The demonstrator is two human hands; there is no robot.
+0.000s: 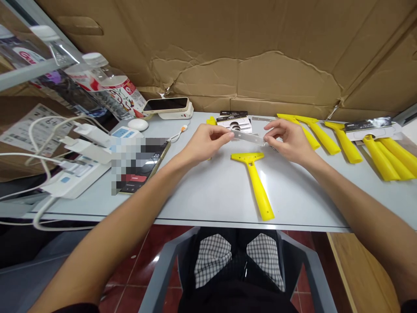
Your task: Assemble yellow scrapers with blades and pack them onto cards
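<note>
A thin, flat metal scraper blade [248,138] is held level above the table between my two hands. My left hand [208,140] pinches its left end between thumb and fingertips. At the other end, the curled thumb and fingers of my right hand [285,137] grip the blade's tip. Below it, a yellow scraper handle [259,187] lies flat, its wide T-shaped head pointing away from me. Behind my hands sit small black-and-white blade packets [236,122], partly covered by the blade and left hand. A bit of another yellow piece [211,120] shows behind my left hand.
Several yellow handles [325,137] lie at the back right, some under a black-and-white package [369,129]. On the left are a power strip [76,180] with chargers and cables, a phone [146,167], another phone [167,104] on a white block, and bottles [120,91]. Cardboard [208,52] walls the back.
</note>
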